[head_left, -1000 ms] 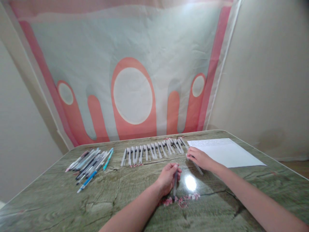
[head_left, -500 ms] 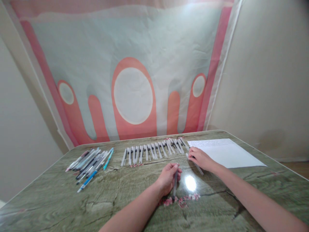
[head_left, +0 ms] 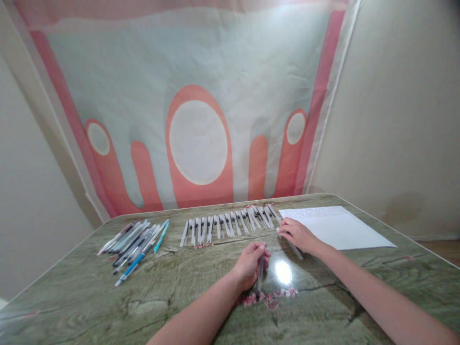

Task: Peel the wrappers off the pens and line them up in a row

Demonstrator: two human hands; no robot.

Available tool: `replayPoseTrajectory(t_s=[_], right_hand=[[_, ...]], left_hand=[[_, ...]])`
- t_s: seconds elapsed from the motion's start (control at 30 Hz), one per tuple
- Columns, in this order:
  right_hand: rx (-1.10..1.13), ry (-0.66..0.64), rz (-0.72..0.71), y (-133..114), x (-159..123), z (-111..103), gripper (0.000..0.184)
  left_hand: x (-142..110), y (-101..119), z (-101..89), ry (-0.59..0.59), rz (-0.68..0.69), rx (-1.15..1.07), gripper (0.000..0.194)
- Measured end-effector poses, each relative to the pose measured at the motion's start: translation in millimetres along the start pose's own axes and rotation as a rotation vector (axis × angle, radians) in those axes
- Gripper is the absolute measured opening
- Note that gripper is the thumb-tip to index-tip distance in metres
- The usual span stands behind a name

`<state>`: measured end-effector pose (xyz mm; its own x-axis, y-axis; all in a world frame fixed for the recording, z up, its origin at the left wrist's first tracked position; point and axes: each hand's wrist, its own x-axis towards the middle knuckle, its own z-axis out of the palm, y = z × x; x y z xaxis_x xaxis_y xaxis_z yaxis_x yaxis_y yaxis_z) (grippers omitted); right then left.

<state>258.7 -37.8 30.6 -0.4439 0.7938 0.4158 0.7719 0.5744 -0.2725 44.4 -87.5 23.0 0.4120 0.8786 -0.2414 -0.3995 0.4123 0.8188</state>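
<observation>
My left hand is closed around the upper end of a translucent pen, whose dark end points down toward the front of the table. Farther right, my right hand has its fingertips pinched at the upper part of another clear pen, which slants down to the right beneath the hand. Part of that pen is hidden by the fingers. Just beyond my right fingertips, a row of clear pens with dark grips runs across the far side of the table.
A loose pile of mixed pens lies on the left, with a turquoise pen and a blue pen at its edge. A white sheet with writing lies right. The wood-patterned table backs onto a printed cloth.
Almost nothing differs. My right hand has shifted very slightly to the left at the pen; my left hand and its pen stay in place.
</observation>
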Motion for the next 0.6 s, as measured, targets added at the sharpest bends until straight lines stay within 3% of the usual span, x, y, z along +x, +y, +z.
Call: replayPoseTrajectory(t_s=[0.23, 0.37, 0.6], right_hand=[[0.068, 0.104, 0.069, 0.2, 0.2, -8.2, 0.019], [0.172, 0.111, 0.152, -14.8, 4.3, -15.9, 0.022], [0.600, -0.333, 0.234, -76.4, 3.2, -5.5, 0.040]], left_hand=[[-3.5, 3.0, 2.3, -0.027, -0.013, -0.049, 0.016], [-5.8, 8.4, 5.2, -0.012, 0.051, -0.125, 0.019], [2.0, 13.3, -2.1, 0.043, 0.261, -0.236, 0.015]])
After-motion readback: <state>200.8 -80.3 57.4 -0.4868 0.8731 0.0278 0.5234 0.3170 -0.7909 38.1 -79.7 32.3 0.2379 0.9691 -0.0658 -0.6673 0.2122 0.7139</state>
